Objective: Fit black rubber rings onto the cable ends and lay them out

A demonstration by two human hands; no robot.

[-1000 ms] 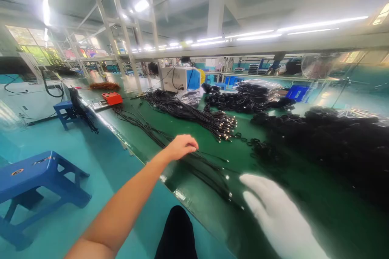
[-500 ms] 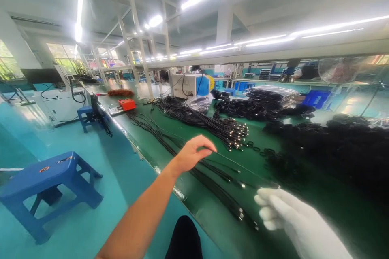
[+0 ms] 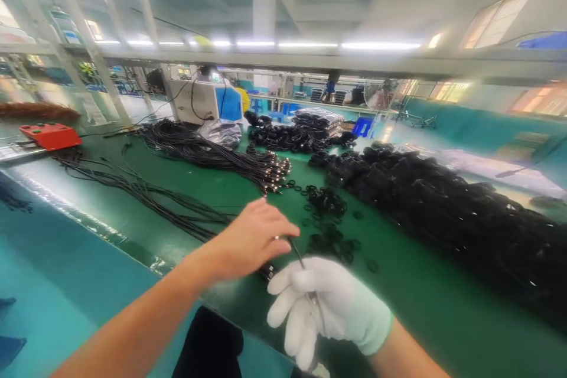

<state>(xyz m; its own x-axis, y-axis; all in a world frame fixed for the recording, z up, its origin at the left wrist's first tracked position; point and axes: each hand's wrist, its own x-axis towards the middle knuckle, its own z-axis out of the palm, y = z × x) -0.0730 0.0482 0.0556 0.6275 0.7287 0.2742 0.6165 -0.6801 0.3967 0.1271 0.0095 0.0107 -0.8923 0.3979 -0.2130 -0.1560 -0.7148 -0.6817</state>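
Note:
My bare left hand (image 3: 252, 237) hangs over the green bench, thumb and forefinger pinched on a thin black cable (image 3: 296, 253). Close in front of it, my right hand (image 3: 323, 301) in a white glove grips the same cable between thumb and forefinger, its other fingers curled loosely with the palm turned up. A metal-looking tip shows against the glove's palm. Beneath and behind my left hand lies a loose row of black cables (image 3: 146, 195). Farther back is a thick bundle of black cables (image 3: 212, 156) with shiny metal ends pointing right.
Small black rings (image 3: 328, 201) are scattered beyond my hands. A long heap of black coiled pieces (image 3: 425, 201) covers the right side. A red box (image 3: 51, 136) sits at the left edge, and a white and blue machine (image 3: 204, 100) stands behind the bundle.
My view has swung to the right. My hands, earlier apart with the cable stretched between them, are now close together. The gloved hand has turned palm up.

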